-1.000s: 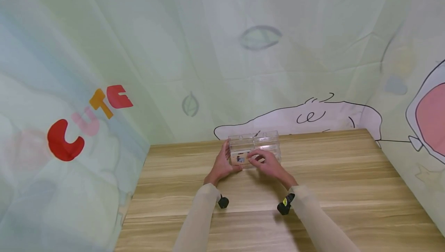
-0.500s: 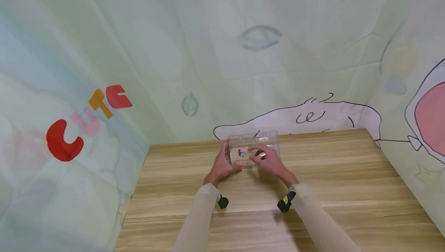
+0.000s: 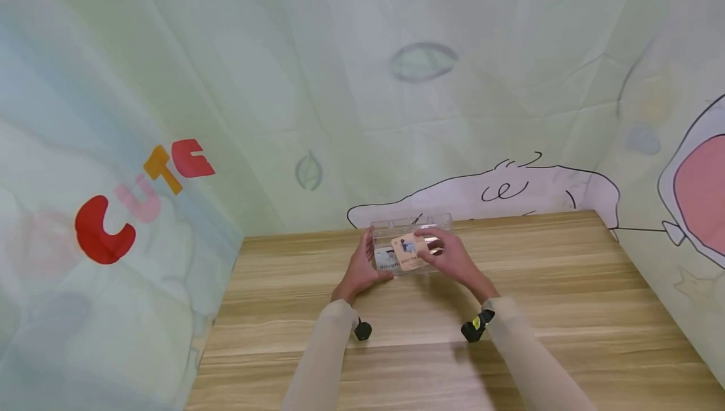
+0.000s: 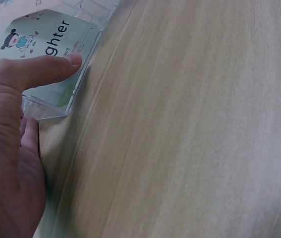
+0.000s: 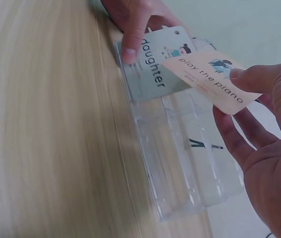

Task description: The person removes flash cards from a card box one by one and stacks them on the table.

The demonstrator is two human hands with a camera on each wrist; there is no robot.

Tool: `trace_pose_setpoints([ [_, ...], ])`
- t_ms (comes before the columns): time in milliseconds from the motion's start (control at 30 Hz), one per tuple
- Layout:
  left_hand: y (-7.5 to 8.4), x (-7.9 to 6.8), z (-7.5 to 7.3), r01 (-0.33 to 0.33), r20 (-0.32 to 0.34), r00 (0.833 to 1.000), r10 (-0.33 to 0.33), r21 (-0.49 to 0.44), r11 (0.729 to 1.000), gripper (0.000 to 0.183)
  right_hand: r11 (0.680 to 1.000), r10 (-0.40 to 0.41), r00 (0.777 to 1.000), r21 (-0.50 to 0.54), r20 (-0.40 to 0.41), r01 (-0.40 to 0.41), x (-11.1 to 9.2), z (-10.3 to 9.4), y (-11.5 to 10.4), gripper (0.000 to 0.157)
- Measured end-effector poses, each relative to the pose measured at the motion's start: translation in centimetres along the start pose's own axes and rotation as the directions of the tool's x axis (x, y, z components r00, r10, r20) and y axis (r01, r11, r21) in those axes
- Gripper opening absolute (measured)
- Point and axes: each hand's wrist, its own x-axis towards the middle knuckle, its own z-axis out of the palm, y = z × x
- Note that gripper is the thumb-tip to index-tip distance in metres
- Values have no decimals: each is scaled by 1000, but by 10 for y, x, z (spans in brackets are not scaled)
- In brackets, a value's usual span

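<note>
A clear plastic box with compartments stands near the back of the table. My left hand grips its left end, and the thumb lies over a pale green flash card reading "daughter" in the left part of the box. Between thumb and fingers, my right hand pinches a peach flash card that reads "play the piano". This card is tilted in front of the box and overlaps the green card's edge. In the left wrist view, part of the peach card shows at the top left corner.
The wooden table extends to both sides of the box and toward me. Right behind the box hangs a printed cloth backdrop, with further printed cloth along the left and right sides.
My right hand has drawn the peach card up and to the right, tilting it, and the green "daughter" card now shows behind. The left hand has stayed on the box.
</note>
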Motion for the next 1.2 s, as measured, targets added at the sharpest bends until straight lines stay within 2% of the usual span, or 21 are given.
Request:
trace_pose_setpoints([
  [267,1,-1,-1,-16,-12,1000,16,13,1000,130,1000,3,1000,-10,-8,-3,-9,-18,7,49],
  [633,-1,0,-1,-10,-1,1000,10,26,1000,131,1000,-8,1000,-23,-10,8,-32,-42,14,52],
  [800,0,0,-2,-3,7,1000,3,21,1000,131,1000,11,1000,-26,-3,-11,-43,-49,18,51],
  [933,1,0,-2,-8,6,1000,8,25,1000,131,1000,24,1000,10,10,-24,-54,-54,21,51],
  [1000,7,-2,-3,-15,5,1000,15,12,1000,129,999,41,999,20,19,-41,-60,-55,22,53],
  [1167,6,-2,-1,-21,-3,1000,22,9,1000,129,997,71,997,2,39,-71,-74,-58,25,53],
  [1200,0,0,0,-22,-5,1000,22,15,1000,130,997,78,996,-1,43,-78,-77,-59,26,53],
])
